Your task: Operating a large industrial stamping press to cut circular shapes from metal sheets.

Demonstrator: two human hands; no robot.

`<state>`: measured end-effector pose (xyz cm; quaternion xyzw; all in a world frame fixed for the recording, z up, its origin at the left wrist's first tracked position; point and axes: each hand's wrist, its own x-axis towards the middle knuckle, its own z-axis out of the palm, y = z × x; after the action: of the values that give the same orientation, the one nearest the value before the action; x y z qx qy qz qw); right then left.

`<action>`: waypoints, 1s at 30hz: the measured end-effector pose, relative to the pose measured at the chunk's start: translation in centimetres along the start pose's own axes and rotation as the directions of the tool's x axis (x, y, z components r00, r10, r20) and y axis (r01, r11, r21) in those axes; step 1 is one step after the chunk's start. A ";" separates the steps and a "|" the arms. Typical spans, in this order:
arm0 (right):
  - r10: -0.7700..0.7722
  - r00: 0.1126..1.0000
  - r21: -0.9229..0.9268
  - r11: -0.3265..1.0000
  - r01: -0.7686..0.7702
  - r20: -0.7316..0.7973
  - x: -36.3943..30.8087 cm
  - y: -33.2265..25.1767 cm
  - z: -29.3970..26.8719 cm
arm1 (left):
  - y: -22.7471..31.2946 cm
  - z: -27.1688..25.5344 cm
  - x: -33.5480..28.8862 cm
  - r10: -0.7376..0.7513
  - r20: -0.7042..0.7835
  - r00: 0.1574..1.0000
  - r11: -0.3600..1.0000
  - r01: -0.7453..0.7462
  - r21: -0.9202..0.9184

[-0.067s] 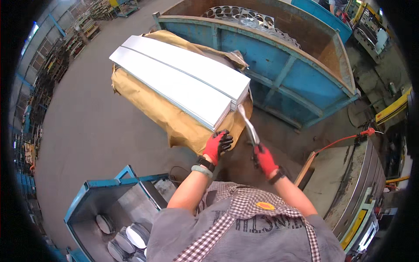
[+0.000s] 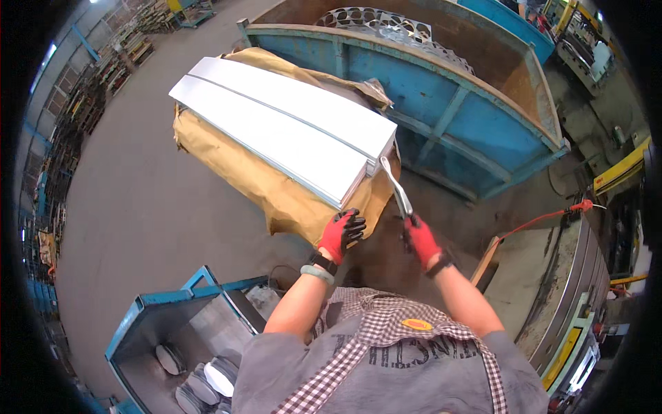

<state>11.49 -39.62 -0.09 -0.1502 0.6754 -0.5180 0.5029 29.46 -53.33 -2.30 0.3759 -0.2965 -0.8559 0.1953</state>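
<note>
While round grey discs lie in a blue-rimmed bin, two flat stacks of smooth white sheets rest side by side on creased brown paper. Near their closest corner, the left hand has its fingers half bent; whether it grips something, I cannot tell. The long, shiny metal tool has its tip just beside the stacks; the right hand, its forearm stretched forward, is clenched around the lower end.

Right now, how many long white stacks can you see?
2. The left stack lies on the brown paper; the right stack lies along it, nearer the big blue bin. Both are in plain view.
</note>
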 end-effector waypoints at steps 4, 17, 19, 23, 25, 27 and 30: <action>0.020 0.997 -0.046 0.999 -0.023 -0.076 5.5 -0.6 0.5 | 0.7 -2.5 0.6 -0.062 -0.030 0.998 0.997 0.061 -0.039; 0.097 0.995 0.046 0.994 -0.098 0.024 5.9 -5.0 0.2 | 5.5 -1.2 9.0 0.133 0.174 0.976 0.989 -0.120 -0.083; 0.116 0.992 0.024 0.993 -0.118 0.049 5.4 -6.3 0.2 | 6.5 -0.7 11.7 0.180 0.262 0.948 0.984 -0.168 -0.067; 0.023 0.998 -0.070 0.997 -0.019 0.054 5.7 -6.5 0.4 | 8.7 -0.3 20.3 -0.001 0.160 0.987 0.897 0.071 -0.437; -0.245 0.967 -0.510 0.842 0.177 -0.070 5.6 -6.2 -0.4 | 11.0 3.0 22.1 0.139 0.445 0.885 0.757 0.195 -0.624; -0.380 0.919 -0.602 0.760 0.245 -0.106 5.8 -4.2 -0.4 | 13.4 4.9 23.8 0.148 0.216 0.965 0.759 0.029 -0.651; -0.201 0.924 -0.100 0.979 0.178 -0.326 5.6 -1.6 0.7 | 18.3 6.2 24.3 0.271 0.126 0.954 0.873 -0.189 -0.450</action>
<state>9.08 -44.71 -1.67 -0.1418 0.7505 -0.5588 0.3232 11.26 -78.33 0.25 0.2037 -0.1584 -0.9019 0.3464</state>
